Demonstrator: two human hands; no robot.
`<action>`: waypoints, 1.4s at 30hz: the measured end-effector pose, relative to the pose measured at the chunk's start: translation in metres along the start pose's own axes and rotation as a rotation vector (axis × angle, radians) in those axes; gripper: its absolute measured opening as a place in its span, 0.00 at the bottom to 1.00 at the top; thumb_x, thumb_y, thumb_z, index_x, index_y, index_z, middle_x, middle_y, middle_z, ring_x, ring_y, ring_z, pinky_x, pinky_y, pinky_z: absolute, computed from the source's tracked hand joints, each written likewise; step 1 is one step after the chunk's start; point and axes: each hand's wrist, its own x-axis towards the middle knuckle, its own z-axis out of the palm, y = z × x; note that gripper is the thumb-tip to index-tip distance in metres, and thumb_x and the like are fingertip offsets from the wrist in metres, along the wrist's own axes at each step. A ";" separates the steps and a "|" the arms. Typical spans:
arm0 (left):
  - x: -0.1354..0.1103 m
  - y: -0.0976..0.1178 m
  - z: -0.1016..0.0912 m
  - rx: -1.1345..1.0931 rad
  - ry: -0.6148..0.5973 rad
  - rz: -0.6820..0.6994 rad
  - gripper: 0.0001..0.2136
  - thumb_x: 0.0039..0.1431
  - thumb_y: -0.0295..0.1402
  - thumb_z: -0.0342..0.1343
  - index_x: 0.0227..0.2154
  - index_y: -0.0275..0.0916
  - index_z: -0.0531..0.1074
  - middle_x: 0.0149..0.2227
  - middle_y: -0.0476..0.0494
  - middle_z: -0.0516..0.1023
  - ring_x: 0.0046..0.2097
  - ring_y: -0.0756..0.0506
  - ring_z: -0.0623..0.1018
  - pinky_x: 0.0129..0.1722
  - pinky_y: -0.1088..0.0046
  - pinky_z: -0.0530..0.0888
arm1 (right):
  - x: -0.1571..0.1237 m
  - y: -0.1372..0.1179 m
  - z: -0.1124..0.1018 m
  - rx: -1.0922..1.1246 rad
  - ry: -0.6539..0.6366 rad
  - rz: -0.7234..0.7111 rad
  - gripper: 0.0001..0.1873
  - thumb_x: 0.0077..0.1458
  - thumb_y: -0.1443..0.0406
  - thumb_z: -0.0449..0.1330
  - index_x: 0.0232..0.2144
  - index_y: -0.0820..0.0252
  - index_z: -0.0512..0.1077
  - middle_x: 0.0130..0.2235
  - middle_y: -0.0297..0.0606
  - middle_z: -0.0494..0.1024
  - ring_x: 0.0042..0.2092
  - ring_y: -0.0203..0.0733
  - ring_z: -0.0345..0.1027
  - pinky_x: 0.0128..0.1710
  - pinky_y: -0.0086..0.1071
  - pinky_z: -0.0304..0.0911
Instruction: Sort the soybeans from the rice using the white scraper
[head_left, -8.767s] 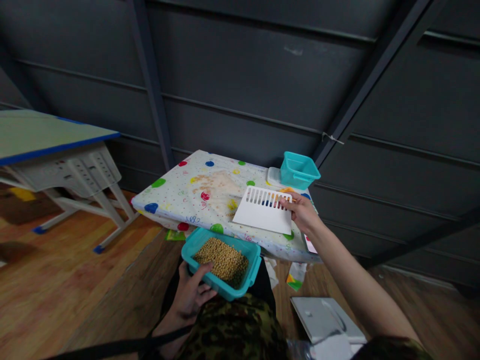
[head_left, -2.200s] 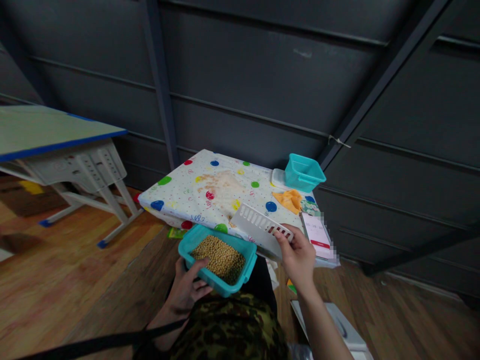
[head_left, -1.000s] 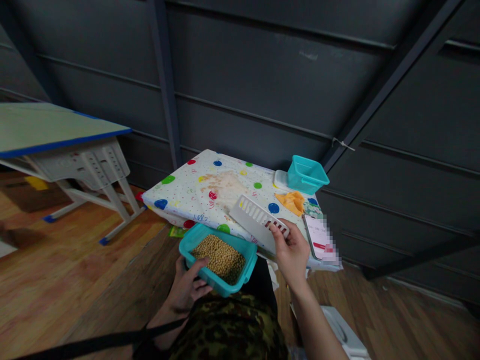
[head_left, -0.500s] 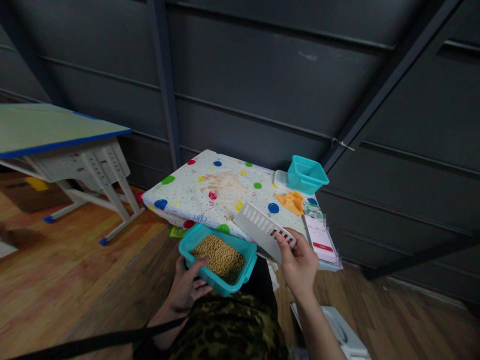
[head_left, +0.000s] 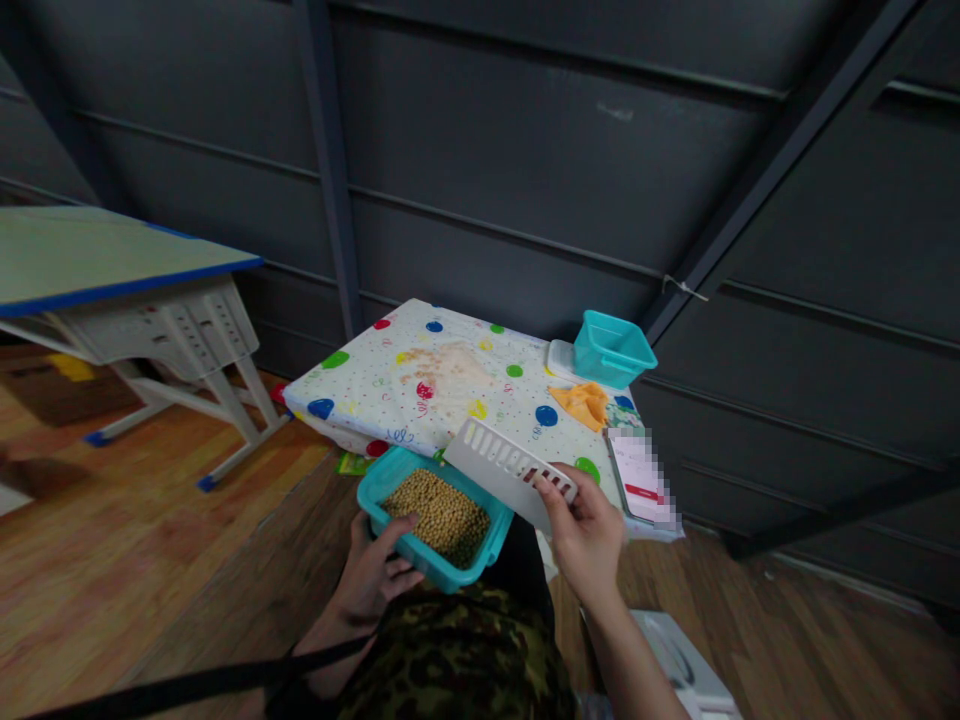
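My left hand (head_left: 379, 575) grips the near left side of a teal plastic tub (head_left: 457, 578), its thumb over the rim. Inside the tub lies a heap of pale yellow soybeans (head_left: 439, 510). My right hand (head_left: 585, 530) is closed on the right end of a flat white slotted piece (head_left: 487, 462), its exact kind unclear. The slotted piece is tilted, its far left end over the table's front edge and just above the tub's far rim. Some of its slots are covered by my fingers.
Powdery beige residue (head_left: 454, 370) lies on the dotted tablecloth (head_left: 360, 385). A second teal tub (head_left: 615, 350), a white lid (head_left: 561, 360), an orange cloth (head_left: 581, 403) and a phone (head_left: 637, 475) sit at the right. A desk (head_left: 127, 255) stands left; a dark panelled wall (head_left: 487, 150) rises behind.
My right hand has moved slightly left and down with the white slotted piece, bringing its far end from the table edge closer to the tub. My left hand and the tub have stayed put.
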 end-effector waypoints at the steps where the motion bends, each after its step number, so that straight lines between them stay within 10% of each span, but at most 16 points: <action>1: -0.001 0.000 0.000 0.003 0.008 0.002 0.34 0.62 0.41 0.71 0.63 0.56 0.55 0.46 0.43 0.74 0.33 0.41 0.84 0.40 0.56 0.84 | 0.000 0.001 0.001 0.002 0.008 0.001 0.14 0.66 0.52 0.69 0.39 0.56 0.85 0.34 0.39 0.88 0.30 0.43 0.78 0.29 0.32 0.72; 42: -0.007 0.004 0.000 -0.026 -0.009 0.019 0.38 0.57 0.41 0.74 0.63 0.56 0.55 0.52 0.40 0.77 0.33 0.42 0.85 0.39 0.58 0.83 | 0.000 -0.021 0.029 -0.035 -0.045 -0.125 0.11 0.69 0.55 0.67 0.41 0.53 0.85 0.35 0.38 0.89 0.31 0.44 0.81 0.32 0.33 0.76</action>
